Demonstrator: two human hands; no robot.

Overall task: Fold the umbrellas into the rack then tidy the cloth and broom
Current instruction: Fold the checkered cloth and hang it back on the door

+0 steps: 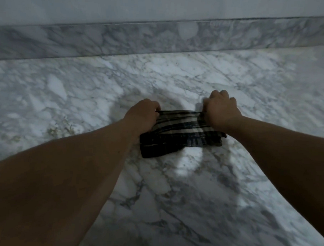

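A: Entry, head view. Left hand [145, 114] is curled, back of the hand toward the camera, and grips the left end of the cloth's [180, 135] upper edge. Fingertips are tucked under the knuckles, so how many fingers pinch the fabric I cannot tell.

B: Right side?

A: Right hand [221, 111] is likewise curled round the right end of that same upper edge, the fabric bunched at the thumb side. Both hands grasping; neither relaxed.

B: Cloth position?

A: Dark plaid with pale stripes, stretched between the two hands. Its upper edge is lifted and taut; the lower part hangs or lies toward the camera over the marble floor [81, 89]. Whether the bottom edge touches the floor is not clear. The lower right corner is partly behind the right wrist.

B: Surroundings?

A: Grey-veined marble across the whole lower frame, a marble skirting strip [98, 40] beyond it, and a plain pale wall [152, 6] above that. A round bright patch of light lies on the floor just below the cloth. Light is dim. Both forearms are cut off by the frame edges.
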